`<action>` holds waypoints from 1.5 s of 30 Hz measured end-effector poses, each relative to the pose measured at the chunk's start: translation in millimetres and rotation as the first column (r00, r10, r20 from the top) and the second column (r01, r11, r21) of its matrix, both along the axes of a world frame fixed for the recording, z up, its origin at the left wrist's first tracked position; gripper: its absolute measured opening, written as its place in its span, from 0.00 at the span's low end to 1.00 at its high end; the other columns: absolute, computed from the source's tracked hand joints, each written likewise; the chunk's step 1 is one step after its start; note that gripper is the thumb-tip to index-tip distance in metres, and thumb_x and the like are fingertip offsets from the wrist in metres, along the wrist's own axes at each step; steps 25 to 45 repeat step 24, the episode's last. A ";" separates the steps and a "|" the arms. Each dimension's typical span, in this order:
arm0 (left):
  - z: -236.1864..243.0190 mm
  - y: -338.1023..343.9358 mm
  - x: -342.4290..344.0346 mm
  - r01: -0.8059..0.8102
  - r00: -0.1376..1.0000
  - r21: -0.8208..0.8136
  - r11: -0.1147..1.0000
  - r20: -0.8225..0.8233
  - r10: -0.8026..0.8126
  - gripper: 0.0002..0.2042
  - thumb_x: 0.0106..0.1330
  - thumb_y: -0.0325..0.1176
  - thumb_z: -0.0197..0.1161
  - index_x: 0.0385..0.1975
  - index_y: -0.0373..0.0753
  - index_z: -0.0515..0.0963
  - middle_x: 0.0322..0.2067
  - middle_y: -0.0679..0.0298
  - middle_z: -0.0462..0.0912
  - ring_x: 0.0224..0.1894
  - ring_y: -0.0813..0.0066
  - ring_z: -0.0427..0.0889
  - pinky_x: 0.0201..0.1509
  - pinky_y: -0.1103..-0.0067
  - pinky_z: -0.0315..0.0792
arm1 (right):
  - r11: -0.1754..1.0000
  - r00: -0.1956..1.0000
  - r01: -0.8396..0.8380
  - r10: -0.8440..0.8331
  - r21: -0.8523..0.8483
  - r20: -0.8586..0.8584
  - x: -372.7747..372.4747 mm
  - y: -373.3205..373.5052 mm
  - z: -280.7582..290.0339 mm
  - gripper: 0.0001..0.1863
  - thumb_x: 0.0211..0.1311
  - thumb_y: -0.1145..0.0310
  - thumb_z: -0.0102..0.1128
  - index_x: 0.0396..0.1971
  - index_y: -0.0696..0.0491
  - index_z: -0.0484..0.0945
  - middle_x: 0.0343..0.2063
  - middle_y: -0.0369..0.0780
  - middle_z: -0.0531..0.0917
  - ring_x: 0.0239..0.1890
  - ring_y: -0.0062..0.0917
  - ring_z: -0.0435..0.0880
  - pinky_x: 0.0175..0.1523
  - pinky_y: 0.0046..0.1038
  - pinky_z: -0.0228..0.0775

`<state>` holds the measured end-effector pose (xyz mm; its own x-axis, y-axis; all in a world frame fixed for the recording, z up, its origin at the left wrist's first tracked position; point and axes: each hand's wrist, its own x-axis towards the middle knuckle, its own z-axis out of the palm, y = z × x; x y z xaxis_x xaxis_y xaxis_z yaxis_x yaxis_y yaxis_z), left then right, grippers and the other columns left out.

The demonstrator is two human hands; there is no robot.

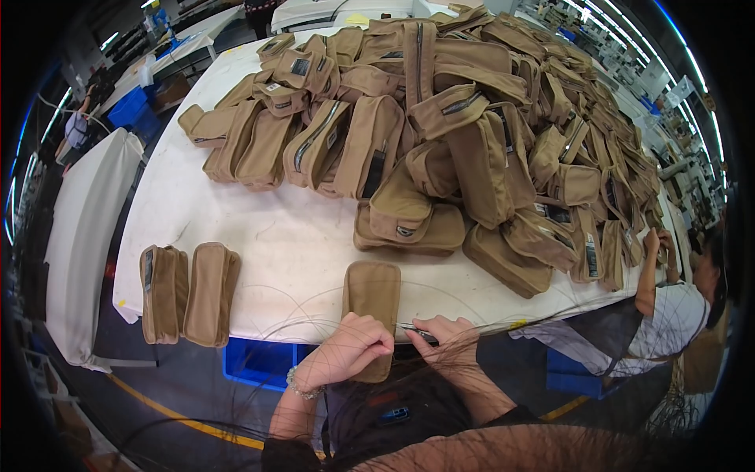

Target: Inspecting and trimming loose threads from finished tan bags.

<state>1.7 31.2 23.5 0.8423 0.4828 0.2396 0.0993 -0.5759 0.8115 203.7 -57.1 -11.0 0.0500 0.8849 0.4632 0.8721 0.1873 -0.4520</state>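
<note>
A tan fabric pouch (372, 287) lies at the table's front edge, its near end reaching over the edge towards me. My left hand (355, 344) rests across the pouch with curled fingers, closed at its right side; the fingertips are partly hidden. Just right of it, my right hand (450, 340) is closed around small dark-handled snips (425, 336). Their thin metal tip points left, at the pouch's right edge. Two similar pouches, one with a dark label (163, 291) and one plain (211, 293), stand side by side to the left.
A large heap of tan zippered pouches (472, 157) covers the far and right parts of the white table (267, 236). Blue bins (255, 366) sit below the front edge. At the right, another person (668, 315) works by the heap. A white-covered bench (90, 244) stands left.
</note>
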 end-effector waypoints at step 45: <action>5.8 -18.3 -89.4 -0.056 0.895 0.027 0.998 -0.442 0.062 0.12 0.55 0.45 0.66 0.23 0.43 0.82 0.27 0.70 0.81 0.34 0.64 0.75 0.40 0.71 0.64 | 0.999 1.000 0.020 -0.021 -0.047 -0.015 1.9 5.3 -0.6 0.17 0.43 0.60 0.73 0.35 0.46 0.82 0.23 0.36 0.81 0.19 0.31 0.76 0.27 0.30 0.65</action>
